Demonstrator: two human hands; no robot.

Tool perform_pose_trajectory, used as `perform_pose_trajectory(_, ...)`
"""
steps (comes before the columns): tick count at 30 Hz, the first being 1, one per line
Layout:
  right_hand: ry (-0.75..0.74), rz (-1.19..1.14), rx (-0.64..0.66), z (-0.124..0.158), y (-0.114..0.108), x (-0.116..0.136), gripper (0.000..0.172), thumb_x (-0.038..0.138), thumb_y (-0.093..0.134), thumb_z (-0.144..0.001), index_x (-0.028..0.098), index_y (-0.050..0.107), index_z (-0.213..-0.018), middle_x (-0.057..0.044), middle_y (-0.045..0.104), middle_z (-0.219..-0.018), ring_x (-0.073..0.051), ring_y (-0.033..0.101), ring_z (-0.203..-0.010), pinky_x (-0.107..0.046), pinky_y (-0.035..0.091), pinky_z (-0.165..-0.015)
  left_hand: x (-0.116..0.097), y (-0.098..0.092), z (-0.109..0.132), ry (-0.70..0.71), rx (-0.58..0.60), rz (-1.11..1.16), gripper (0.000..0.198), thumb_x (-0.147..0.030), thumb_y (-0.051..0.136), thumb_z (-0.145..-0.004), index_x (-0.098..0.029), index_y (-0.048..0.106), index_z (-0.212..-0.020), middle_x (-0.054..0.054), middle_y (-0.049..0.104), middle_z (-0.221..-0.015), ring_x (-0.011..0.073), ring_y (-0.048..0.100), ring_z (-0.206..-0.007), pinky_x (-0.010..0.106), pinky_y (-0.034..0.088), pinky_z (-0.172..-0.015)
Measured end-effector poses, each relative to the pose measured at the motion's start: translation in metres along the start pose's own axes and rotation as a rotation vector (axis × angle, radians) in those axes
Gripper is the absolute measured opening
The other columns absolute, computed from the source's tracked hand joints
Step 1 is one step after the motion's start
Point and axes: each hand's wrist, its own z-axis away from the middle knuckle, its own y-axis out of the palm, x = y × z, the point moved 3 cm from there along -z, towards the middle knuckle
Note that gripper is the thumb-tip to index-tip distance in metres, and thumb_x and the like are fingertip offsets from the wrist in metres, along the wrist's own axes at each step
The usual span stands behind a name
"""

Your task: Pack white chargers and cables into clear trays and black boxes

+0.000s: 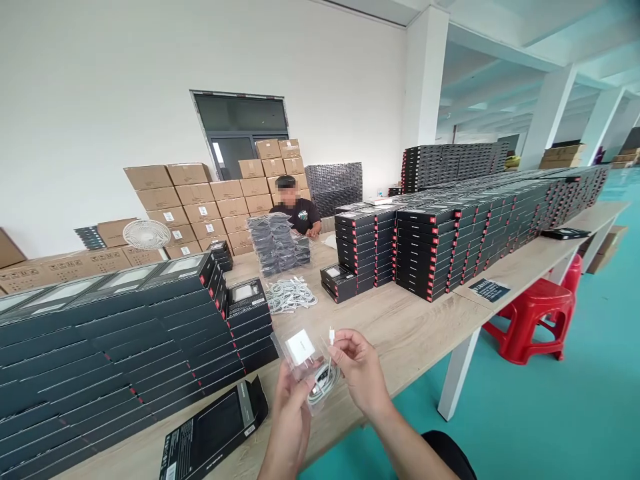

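My left hand (295,400) is closed on a clear plastic tray (279,340) above the table's near edge. A white charger (300,347) sits in the tray's upper part, its prongs pointing down. The coiled white cable (325,383) lies in the lower part. Thumb and fingers of my right hand (357,367) pinch the cable near its white plug, which sticks up beside the tray. To the left, a black box (215,433) with an open end flap lies on the table. Beyond my hands is a pile of white cables (291,295).
Stacks of black boxes stand at the left (125,347) and right (425,253) of the wooden table (380,320). Bundled clear trays (277,243) stand ahead, a co-worker (300,213) behind them. A dark card (489,289) lies near the right edge. A red stool (535,320) is on the floor.
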Motion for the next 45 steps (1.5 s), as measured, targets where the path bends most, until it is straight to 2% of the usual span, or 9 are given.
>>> perform_pose_trajectory(5,-0.271,0.423,0.059,0.008,0.006,0.012,0.016,0.024,0.054,-0.091,0.021,0.06,-0.106,-0.002,0.067,-0.081,-0.016,0.061,-0.069,-0.027,0.047,-0.065,-0.006,0.001,-0.003,0.054,0.036,0.01,0.063,-0.02,0.08,-0.066,-0.027,0.061,-0.125,0.008,0.069,-0.127,0.0309,0.055,-0.129,0.039,0.046,-0.103)
perform_pose_trajectory(8,-0.392,0.6,0.11,0.006,0.009,0.02,0.028,0.019,0.046,-0.094,0.022,0.066,-0.113,-0.005,0.068,-0.085,-0.018,0.063,-0.074,-0.028,0.048,-0.068,-0.007,0.001,-0.002,0.042,0.128,0.023,0.064,-0.023,0.081,-0.068,-0.029,0.061,-0.129,0.009,0.065,-0.134,0.0322,0.049,-0.135,0.041,0.045,-0.104)
perform_pose_trajectory(14,-0.386,0.765,0.279,-0.005,0.015,0.028,0.035,0.013,0.048,-0.092,0.023,0.072,-0.116,-0.003,0.065,-0.077,-0.017,0.06,-0.067,-0.027,0.046,-0.064,-0.011,-0.004,0.0,-0.014,0.255,0.088,0.065,-0.024,0.076,-0.075,-0.031,0.056,-0.137,0.01,0.063,-0.137,0.0351,0.048,-0.136,0.045,0.045,-0.105)
perform_pose_trajectory(19,-0.435,0.844,0.352,-0.005,0.019,0.025,0.036,0.011,0.046,-0.093,0.019,0.07,-0.119,-0.005,0.065,-0.081,-0.016,0.061,-0.069,-0.027,0.047,-0.065,-0.012,-0.006,0.0,-0.045,0.271,0.108,0.065,-0.02,0.073,-0.077,-0.03,0.055,-0.139,0.01,0.066,-0.133,0.0348,0.052,-0.132,0.046,0.045,-0.104)
perform_pose_trajectory(24,-0.489,1.059,0.358,-0.001,0.022,0.026,0.035,0.01,0.048,-0.092,0.018,0.071,-0.118,-0.006,0.064,-0.079,-0.018,0.06,-0.068,-0.027,0.045,-0.062,-0.009,-0.011,0.0,-0.102,0.23,0.119,0.064,-0.016,0.074,-0.074,-0.029,0.058,-0.134,0.009,0.069,-0.128,0.0333,0.058,-0.125,0.043,0.048,-0.101)
perform_pose_trajectory(28,-0.575,1.233,0.287,0.001,0.024,0.033,0.028,0.015,0.052,-0.092,0.024,0.077,-0.099,-0.007,0.06,-0.077,-0.021,0.054,-0.073,-0.03,0.041,-0.06,-0.006,-0.013,0.003,-0.126,0.191,0.14,0.065,-0.015,0.077,-0.07,-0.027,0.061,-0.132,0.009,0.07,-0.127,0.0338,0.061,-0.121,0.042,0.049,-0.099)
perform_pose_trajectory(34,-0.585,1.125,0.257,0.006,0.016,0.024,0.032,0.015,0.053,-0.092,0.028,0.076,-0.11,-0.007,0.057,-0.084,-0.022,0.05,-0.08,-0.035,0.046,-0.073,-0.003,-0.012,0.006,-0.141,0.169,0.211,0.073,-0.016,0.077,-0.068,-0.027,0.056,-0.137,0.01,0.071,-0.124,0.0331,0.065,-0.115,0.042,0.051,-0.097)
perform_pose_trajectory(41,-0.322,0.795,0.466,0.007,-0.003,0.009,0.049,0.014,0.042,-0.097,0.037,0.058,-0.137,-0.004,0.061,-0.096,-0.02,0.059,-0.096,-0.033,0.054,-0.082,-0.004,-0.009,0.008,-0.145,0.179,0.233,0.08,-0.014,0.075,-0.068,-0.027,0.05,-0.142,0.012,0.071,-0.124,0.0347,0.064,-0.118,0.046,0.051,-0.097)
perform_pose_trajectory(45,-0.413,0.836,0.423,0.009,-0.002,-0.003,0.052,0.014,0.041,-0.097,0.036,0.053,-0.142,-0.006,0.062,-0.097,-0.02,0.06,-0.094,-0.033,0.055,-0.078,-0.003,-0.008,0.008,-0.142,0.146,0.222,0.079,-0.014,0.075,-0.068,-0.029,0.051,-0.141,0.01,0.072,-0.122,0.0327,0.065,-0.116,0.044,0.052,-0.098)
